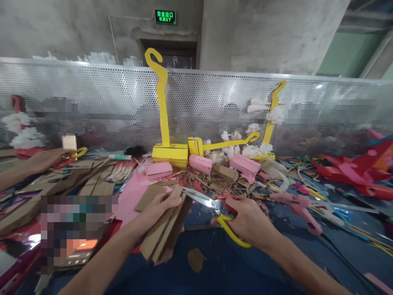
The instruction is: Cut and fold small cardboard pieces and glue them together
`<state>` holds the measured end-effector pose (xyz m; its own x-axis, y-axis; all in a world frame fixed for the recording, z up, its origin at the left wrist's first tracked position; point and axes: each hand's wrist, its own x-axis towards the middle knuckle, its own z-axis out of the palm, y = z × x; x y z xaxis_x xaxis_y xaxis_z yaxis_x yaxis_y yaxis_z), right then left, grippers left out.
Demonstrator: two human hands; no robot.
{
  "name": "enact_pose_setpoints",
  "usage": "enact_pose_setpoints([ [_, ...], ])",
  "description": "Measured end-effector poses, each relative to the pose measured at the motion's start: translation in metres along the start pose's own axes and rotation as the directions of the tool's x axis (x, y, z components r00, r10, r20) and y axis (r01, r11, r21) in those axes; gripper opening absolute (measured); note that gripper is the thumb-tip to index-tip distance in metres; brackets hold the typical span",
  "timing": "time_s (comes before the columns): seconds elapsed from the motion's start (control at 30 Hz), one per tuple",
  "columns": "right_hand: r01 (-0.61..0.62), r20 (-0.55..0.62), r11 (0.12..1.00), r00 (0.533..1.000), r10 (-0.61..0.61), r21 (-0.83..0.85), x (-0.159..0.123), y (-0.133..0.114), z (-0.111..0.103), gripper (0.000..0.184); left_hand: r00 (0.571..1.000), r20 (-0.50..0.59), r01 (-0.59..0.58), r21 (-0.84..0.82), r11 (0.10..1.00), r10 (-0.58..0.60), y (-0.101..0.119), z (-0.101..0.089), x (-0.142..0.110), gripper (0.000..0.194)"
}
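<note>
We are at a craft workshop: the bench carries cardboard scraps, pink and yellow paper forms and a glue gun. A perforated metal screen and a lit exit sign indicate shared premises.

1. Scissors: silver blades, one handle loop yellow, the other red.
2. Folded cardboard, left of the scissors: plain brown, darker lines along its edges.
3. Tall hooked piece, beyond the scissors: solid yellow, on a yellow box base striped with dark lines.
4. Small box, beyond the scissors: pink.
5. Mesh panel, beyond the scissors: silver-grey, dotted with dark holes.
6. Counter, under the scissors: dark blue.
</note>
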<state>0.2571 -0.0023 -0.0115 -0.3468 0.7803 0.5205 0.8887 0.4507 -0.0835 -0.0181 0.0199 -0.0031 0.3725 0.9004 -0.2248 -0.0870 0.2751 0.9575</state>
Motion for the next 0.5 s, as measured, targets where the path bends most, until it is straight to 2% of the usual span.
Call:
enact_pose_setpoints([
  [0.2, -0.013, -0.057, 1.0, 0.998, 0.012, -0.014, 0.0, 0.002, 0.005, 0.049, 1.0, -0.001, 0.004, -0.022, 1.0, -0.004, 0.004, 0.003, -0.007, 0.059],
  [0.4, -0.178, -0.061, 0.982, 0.981, 0.182, 0.065, 0.005, 0.012, 0.009, 0.05, 0.996, -0.034, 0.079, -0.088, 0.993, -0.082, 0.004, 0.006, -0.007, 0.05],
  [0.5, -0.222, -0.043, 0.97, 0.973, 0.227, 0.1, 0.007, 0.018, 0.01, 0.044, 0.998, -0.015, 0.06, -0.172, 0.983, -0.064, 0.001, 0.003, -0.002, 0.05],
])
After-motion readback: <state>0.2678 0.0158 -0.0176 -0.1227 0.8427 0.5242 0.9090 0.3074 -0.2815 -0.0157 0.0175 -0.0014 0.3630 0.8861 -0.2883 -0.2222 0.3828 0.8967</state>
